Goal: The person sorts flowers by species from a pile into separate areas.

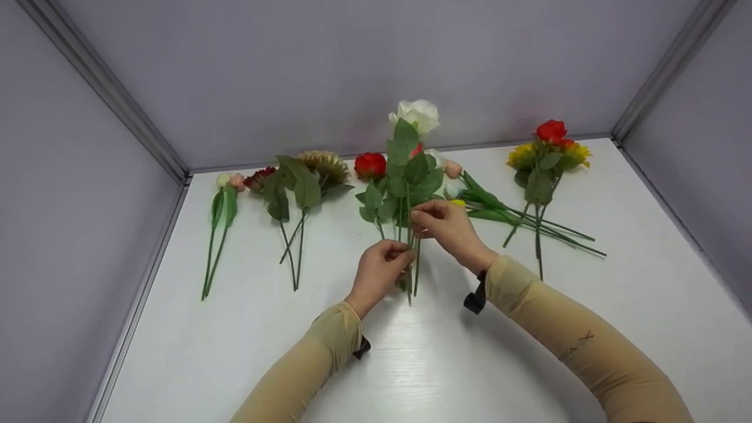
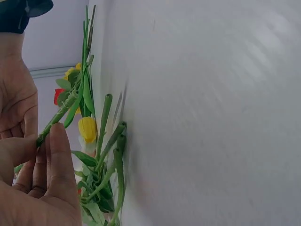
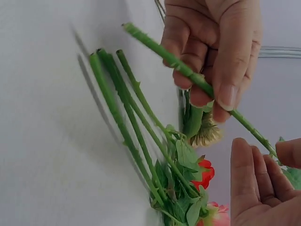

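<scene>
A white rose [image 1: 418, 113] with green leaves stands raised over the table, its long thorny stem [image 3: 162, 52] running down between both hands. Lower on that stem, the thumb and fingers of my left hand [image 1: 380, 271] pinch it near the cut end. Higher up, just below the leaves, my right hand [image 1: 451, 228] pinches the same stem between thumb and fingers. Beneath them lie several more rose stems [image 3: 123, 117] with leaves, a red rose [image 1: 370, 167] and a pink bloom [image 3: 219, 214], partly hidden by the white rose's leaves.
Right of the hands lie tulips [image 1: 487, 202], their stems crossing toward a bunch of red roses [image 1: 551, 131] and sunflowers [image 1: 520, 157]. Leftward are leafy chrysanthemum-like flowers [image 1: 325, 166] and a white-and-pink tulip pair [image 1: 223, 202]. Grey walls [image 1: 364, 64] border the white table [image 1: 258, 352].
</scene>
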A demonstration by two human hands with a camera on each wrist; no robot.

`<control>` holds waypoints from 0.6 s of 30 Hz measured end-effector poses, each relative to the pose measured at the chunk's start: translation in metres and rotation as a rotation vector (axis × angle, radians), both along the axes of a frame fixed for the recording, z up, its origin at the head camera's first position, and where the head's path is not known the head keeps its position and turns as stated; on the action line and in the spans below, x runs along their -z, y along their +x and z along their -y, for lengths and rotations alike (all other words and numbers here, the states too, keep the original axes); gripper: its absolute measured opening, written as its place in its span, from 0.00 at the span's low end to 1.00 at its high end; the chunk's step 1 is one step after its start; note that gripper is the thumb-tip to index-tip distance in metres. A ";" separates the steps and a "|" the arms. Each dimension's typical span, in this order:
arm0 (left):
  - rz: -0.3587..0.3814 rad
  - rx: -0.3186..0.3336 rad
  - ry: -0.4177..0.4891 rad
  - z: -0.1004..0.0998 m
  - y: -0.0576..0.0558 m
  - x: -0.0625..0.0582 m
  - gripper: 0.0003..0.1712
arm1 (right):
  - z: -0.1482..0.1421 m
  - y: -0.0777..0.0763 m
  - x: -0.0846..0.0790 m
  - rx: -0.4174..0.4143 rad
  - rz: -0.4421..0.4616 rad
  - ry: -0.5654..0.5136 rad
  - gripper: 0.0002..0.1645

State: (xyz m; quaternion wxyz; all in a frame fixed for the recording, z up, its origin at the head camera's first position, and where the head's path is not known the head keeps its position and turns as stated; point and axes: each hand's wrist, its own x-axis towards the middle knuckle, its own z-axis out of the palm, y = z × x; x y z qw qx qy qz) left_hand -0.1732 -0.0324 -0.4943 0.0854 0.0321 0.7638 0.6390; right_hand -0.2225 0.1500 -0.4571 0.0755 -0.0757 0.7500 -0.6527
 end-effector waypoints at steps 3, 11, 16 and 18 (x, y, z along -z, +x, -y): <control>0.029 -0.016 -0.032 0.010 -0.006 -0.002 0.10 | -0.005 0.000 0.003 -0.022 -0.134 0.208 0.21; 0.096 -0.071 -0.071 0.024 -0.029 -0.003 0.10 | -0.027 0.004 0.012 -0.136 -0.566 0.787 0.28; 0.150 -0.078 -0.090 0.022 -0.035 0.002 0.10 | -0.034 0.007 0.016 -0.171 -0.560 0.838 0.29; 0.160 -0.071 -0.104 0.021 -0.035 0.004 0.12 | -0.037 0.009 0.017 -0.174 -0.539 0.847 0.29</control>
